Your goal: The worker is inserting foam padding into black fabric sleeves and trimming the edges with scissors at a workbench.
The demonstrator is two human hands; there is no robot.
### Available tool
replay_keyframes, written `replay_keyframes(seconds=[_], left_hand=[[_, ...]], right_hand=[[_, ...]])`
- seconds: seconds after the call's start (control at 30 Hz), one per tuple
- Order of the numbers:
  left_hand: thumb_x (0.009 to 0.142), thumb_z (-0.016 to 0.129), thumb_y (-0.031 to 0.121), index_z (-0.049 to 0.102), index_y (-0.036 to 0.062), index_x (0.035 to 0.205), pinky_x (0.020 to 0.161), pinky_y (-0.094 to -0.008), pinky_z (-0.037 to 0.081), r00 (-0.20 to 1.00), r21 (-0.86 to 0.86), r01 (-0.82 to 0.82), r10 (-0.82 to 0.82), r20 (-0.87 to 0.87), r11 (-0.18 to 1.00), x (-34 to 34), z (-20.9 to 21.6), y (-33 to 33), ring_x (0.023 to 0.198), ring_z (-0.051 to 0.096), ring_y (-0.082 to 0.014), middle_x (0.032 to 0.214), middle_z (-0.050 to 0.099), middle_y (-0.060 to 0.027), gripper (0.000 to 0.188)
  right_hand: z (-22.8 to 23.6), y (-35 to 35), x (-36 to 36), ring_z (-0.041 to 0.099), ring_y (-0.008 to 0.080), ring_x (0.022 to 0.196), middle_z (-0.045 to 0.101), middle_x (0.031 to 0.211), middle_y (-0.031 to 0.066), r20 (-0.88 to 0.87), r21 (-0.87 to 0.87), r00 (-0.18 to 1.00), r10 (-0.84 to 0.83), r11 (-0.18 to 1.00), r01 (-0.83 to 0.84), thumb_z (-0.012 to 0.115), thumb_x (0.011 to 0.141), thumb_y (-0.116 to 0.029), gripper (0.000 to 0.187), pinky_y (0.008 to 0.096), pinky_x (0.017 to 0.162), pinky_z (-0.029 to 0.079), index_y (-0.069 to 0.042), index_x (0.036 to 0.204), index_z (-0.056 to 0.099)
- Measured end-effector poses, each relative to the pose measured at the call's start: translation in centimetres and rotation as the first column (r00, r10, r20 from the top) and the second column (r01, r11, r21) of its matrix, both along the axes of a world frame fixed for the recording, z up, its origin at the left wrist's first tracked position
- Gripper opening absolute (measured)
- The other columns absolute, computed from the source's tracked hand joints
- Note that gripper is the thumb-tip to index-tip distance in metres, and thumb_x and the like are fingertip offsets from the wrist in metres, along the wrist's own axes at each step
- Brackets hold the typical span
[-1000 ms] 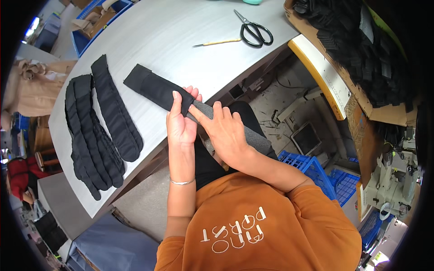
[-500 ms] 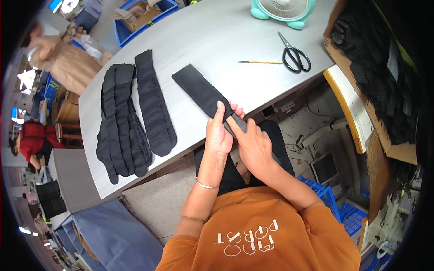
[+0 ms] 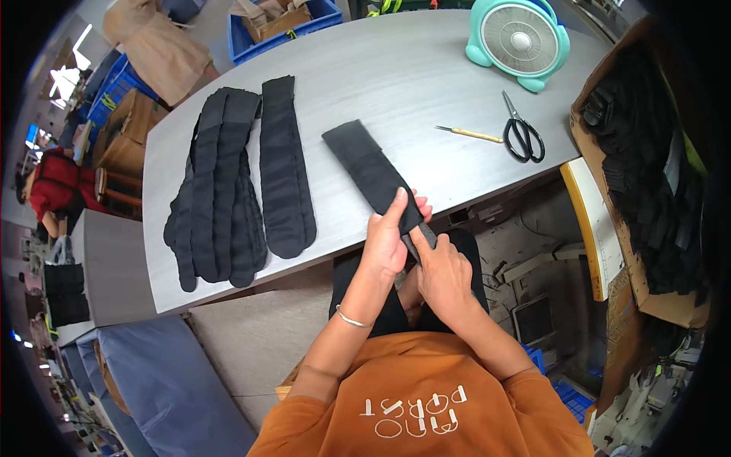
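A flat black fabric strip slants over the near edge of the table, its far end above the tabletop. My left hand is closed round its near part, thumb on top and fingertips showing at the other side. My right hand is closed at the strip's near end, where a greyer layer shows, with the index finger pushed against the fabric. What the curled fingers pinch is partly hidden. Left of it lie a single black strip with a rounded end and an overlapping pile of similar strips.
Black-handled scissors and a thin wooden-handled pointed tool lie on the grey table. Behind them stands a mint-green fan. A cardboard box of black pieces is at the right. A blue crate and a person are beyond.
The view has shifted, so the table's contents appear further right or higher. Both hands keep hold of the same strip, with little change in their grip.
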State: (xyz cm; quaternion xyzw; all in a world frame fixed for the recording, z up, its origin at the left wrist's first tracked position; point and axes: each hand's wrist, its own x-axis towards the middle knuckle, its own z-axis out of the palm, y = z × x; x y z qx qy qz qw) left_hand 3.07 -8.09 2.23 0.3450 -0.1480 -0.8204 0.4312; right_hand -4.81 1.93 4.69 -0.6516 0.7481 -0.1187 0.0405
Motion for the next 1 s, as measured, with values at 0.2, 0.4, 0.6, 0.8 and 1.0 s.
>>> replay_keyframes(seconds=[0.2,0.4,0.6,0.8,1.0], left_hand=[[0.097,0.067,0.032,0.061,0.0006,0.104,0.076,-0.0325,0.055,0.998,-0.012,0.014,-0.014,-0.054,1.0,-0.5,-0.1,1.5,0.081,0.061,-0.0166,0.087,0.062,-0.006,0.033],[0.097,0.065,0.034,0.058,-0.0006,0.105,0.08,-0.0352,0.054,0.989,0.049,0.063,-0.056,-0.134,0.997,0.0,-0.4,0.9,0.083,0.062,-0.0204,0.087,0.06,-0.0076,0.037],[0.097,0.066,0.033,0.062,0.0007,0.102,0.08,-0.0338,0.055,0.998,-0.029,0.041,-0.042,-0.041,0.999,-0.7,-0.9,1.6,0.084,0.064,-0.0197,0.09,0.065,-0.0095,0.033],[0.098,0.063,0.038,0.059,0.0001,0.11,0.097,-0.0394,0.051,0.987,-0.042,0.121,-0.124,-0.101,0.992,0.3,-0.8,0.5,0.104,0.065,-0.024,0.104,0.067,-0.014,0.04],[0.098,0.064,0.028,0.057,-0.0035,0.116,0.093,-0.0409,0.056,0.99,0.046,0.023,-0.016,-0.143,0.999,0.6,-1.5,0.3,0.101,0.065,-0.025,0.11,0.066,-0.0143,0.037]], right_hand=[[-3.2,-3.0,0.6,0.064,0.0298,0.067,0.055,0.08,0.0141,-0.143,-0.084,0.988,-0.065,0.995,0.053,0.061,0.085,-0.01,0.015,0.0394,0.058,0.053,-0.009,0.099,0.059],[-0.2,-0.3,0.3,0.063,0.0269,0.068,0.054,0.081,0.0124,-0.083,-0.063,0.996,0.008,0.998,-0.013,0.063,0.083,-0.011,0.033,0.0373,0.055,0.052,-0.013,0.115,0.058],[-2.7,-2.6,0.6,0.064,0.0267,0.069,0.058,0.082,0.0111,-0.228,-0.097,0.97,-0.087,0.993,0.066,0.06,0.086,-0.013,0.036,0.0358,0.056,0.052,-0.018,0.121,0.058],[-1.8,-3.4,0.1,0.065,0.0288,0.071,0.06,0.083,0.0153,-0.151,0.01,0.987,-0.045,0.999,0.047,0.06,0.084,-0.01,0.041,0.0384,0.06,0.054,-0.018,0.124,0.058],[-0.5,1.2,0.8,0.064,0.0258,0.075,0.057,0.099,0.0154,-0.067,-0.075,0.997,-0.024,0.997,0.019,0.065,0.079,-0.008,0.054,0.0359,0.059,0.053,-0.021,0.131,0.054]])
